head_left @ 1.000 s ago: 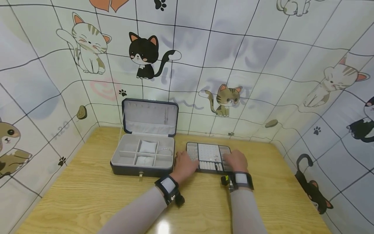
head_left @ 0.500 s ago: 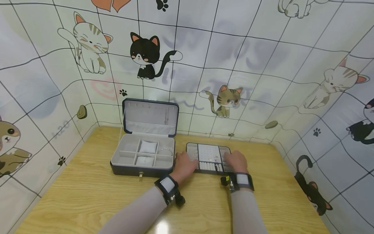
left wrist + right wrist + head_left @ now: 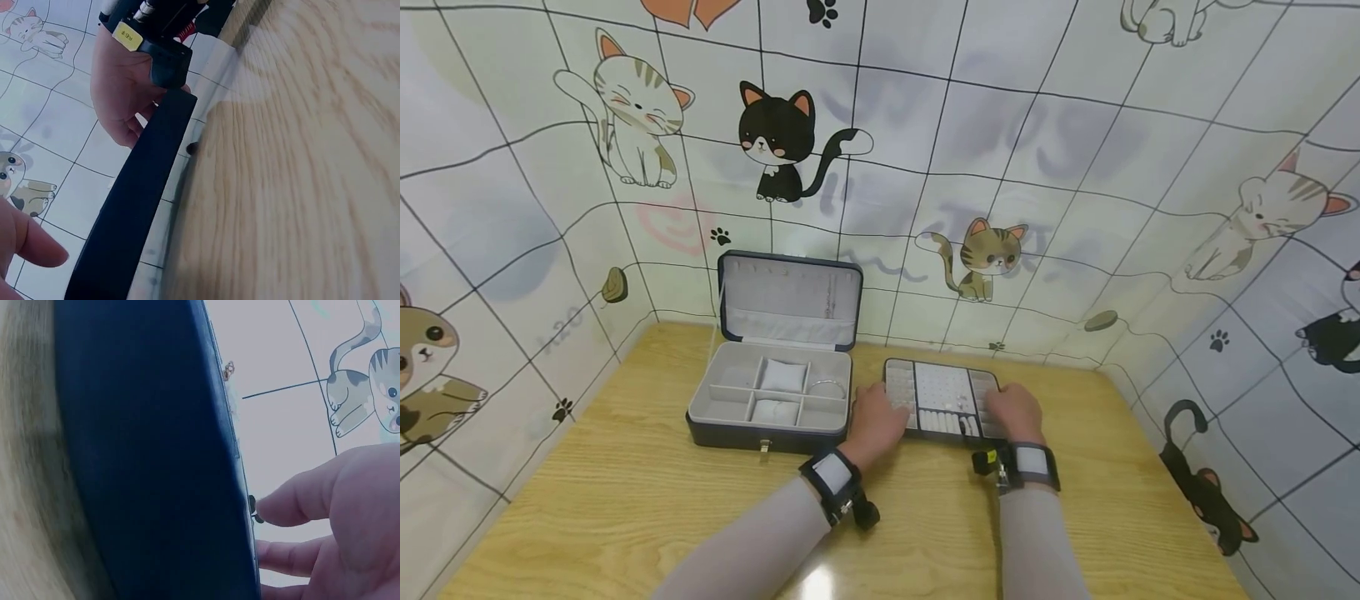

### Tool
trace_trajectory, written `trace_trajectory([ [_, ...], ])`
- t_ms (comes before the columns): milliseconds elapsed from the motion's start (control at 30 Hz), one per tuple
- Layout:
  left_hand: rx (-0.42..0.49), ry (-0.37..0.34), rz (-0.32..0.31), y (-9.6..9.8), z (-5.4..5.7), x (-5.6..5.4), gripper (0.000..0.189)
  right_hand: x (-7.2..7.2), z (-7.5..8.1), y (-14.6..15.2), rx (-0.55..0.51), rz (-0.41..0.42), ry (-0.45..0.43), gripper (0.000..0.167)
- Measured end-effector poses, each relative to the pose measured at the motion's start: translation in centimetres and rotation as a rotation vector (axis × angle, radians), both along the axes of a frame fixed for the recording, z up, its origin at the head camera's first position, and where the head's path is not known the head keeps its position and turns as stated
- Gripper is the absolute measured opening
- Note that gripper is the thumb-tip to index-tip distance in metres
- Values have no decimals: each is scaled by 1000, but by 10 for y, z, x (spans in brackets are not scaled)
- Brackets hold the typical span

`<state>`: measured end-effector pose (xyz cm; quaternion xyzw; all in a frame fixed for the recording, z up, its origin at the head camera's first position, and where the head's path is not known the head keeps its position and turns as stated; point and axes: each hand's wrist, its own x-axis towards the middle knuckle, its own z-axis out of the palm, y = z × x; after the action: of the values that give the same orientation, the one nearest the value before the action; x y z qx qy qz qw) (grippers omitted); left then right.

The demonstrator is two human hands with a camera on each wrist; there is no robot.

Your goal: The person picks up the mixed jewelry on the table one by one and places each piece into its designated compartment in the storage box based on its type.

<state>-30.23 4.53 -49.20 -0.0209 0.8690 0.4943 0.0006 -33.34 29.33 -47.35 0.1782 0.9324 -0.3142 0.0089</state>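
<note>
A flat jewelry tray (image 3: pixel 936 379) with a dark rim and pale lining lies between my hands in the head view. My left hand (image 3: pixel 878 425) grips its left end, and my right hand (image 3: pixel 1017 412) holds the right end, thumb on the inner side. Small earrings (image 3: pixel 960 404) sit on the tray's white pad, and dark rings stand in the ring rolls in front. Both wrist views show the tray's dark front wall (image 3: pixel 150 450) close over the wood. To the left stands an open jewelry box (image 3: pixel 722 432), right next to my left hand.
Inside the box are two white cushions (image 3: pixel 784 377) and a thin silver bracelet (image 3: pixel 828 385). A necklace (image 3: pixel 831 297) hangs in its raised lid (image 3: pixel 775 292). The wooden table (image 3: pixel 625 508) ends at cat-patterned wall sheets (image 3: pixel 1060 250) behind and on both sides.
The tray and both hands have shifted slightly up and to the right in the head view, a little more than the box, which moves with the camera's small turn.
</note>
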Motion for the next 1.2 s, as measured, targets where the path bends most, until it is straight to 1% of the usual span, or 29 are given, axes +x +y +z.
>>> trace_trajectory([
  [100,-2,26,-9,1,4,2,55,-2,0,5,6,9,1,26],
  [233,-17,59,-14,1,8,3,47,-3,4,7,57,27,23,28],
  [333,-6,62,-13,1,7,2,46,-2,8,5,64,26,31,23],
  [467,30,66,-10,0,8,2,47,-2,9,3,24,23,19,19],
  [633,48,78,0,1,14,6,52,-3,8,6,-18,9,32,45],
  [700,63,84,8,1,17,8,54,-3,8,6,-42,-6,32,51],
  [800,118,102,27,2,21,10,55,-4,10,6,-83,-20,33,51],
  [967,213,140,65,2,22,11,56,-2,15,4,-115,-24,58,50],
  [1133,227,158,95,-1,23,15,54,2,19,0,-180,-22,85,50],
  [1200,222,157,97,-2,24,16,53,3,19,-1,-211,-24,93,50],
])
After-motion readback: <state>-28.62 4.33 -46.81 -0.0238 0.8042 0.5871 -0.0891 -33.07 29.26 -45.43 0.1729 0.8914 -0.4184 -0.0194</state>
